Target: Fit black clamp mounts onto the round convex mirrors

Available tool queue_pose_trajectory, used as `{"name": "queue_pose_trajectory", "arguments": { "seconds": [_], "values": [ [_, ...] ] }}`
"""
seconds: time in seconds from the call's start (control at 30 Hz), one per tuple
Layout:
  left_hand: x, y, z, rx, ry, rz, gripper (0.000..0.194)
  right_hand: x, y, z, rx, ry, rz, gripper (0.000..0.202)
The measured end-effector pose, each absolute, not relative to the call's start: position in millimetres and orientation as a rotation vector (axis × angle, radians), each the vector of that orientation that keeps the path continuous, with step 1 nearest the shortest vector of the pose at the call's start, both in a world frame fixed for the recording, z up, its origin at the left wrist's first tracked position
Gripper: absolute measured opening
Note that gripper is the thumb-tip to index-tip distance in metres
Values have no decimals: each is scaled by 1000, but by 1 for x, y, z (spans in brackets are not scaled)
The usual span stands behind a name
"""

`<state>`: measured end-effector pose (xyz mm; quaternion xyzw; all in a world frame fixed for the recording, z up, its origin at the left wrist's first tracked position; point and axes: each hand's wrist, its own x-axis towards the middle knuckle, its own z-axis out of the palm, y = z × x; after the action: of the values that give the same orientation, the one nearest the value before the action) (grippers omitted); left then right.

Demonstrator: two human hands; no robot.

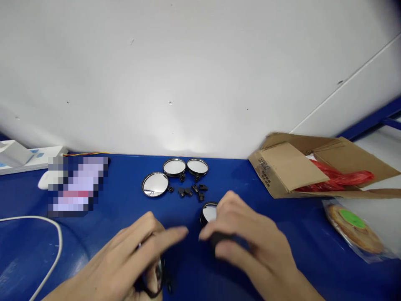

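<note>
Blurred at lower left, my left hand (134, 251) is closed round a small black-rimmed round mirror (160, 271), its index finger stretched out to the right. My right hand (250, 234) pinches a dark black piece (219, 238) between thumb and fingers; its exact kind is unclear. Just behind those fingers lies another round mirror (209, 212), partly covered by the hand. Farther back, three round mirrors lie face up: a left mirror (155, 184), a middle mirror (174, 167) and a right mirror (197, 167). In front of them are several small black fittings (196, 188).
An opened cardboard box (282, 167) with a red plastic bag (341, 177) stands at right, beside a wrapped round item (355, 228) with a green label. At left are a pixelated phone (79, 186), a white cable (59, 242) and a white power strip (46, 156). A white wall (200, 83) rises behind the blue table (112, 200).
</note>
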<state>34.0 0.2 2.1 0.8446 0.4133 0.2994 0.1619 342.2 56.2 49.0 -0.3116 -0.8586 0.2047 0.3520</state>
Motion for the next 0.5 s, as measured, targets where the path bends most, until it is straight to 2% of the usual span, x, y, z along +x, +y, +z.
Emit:
{"name": "queue_pose_trajectory", "arguments": {
  "seconds": [0.07,0.17,0.3,0.5],
  "values": [
    [37,7,-6,2256,1265,967,71,348,74,45,-1009,-1980,534,20],
    [38,18,-14,2252,1360,1033,57,359,98,33,-1303,-1801,530,22],
    [35,27,-11,2336,1561,1166,41,371,117,15,-1523,-1701,714,32],
    [28,34,-11,2304,1649,1190,46,372,124,-1,-1556,-1584,1094,44]
  ]
}}
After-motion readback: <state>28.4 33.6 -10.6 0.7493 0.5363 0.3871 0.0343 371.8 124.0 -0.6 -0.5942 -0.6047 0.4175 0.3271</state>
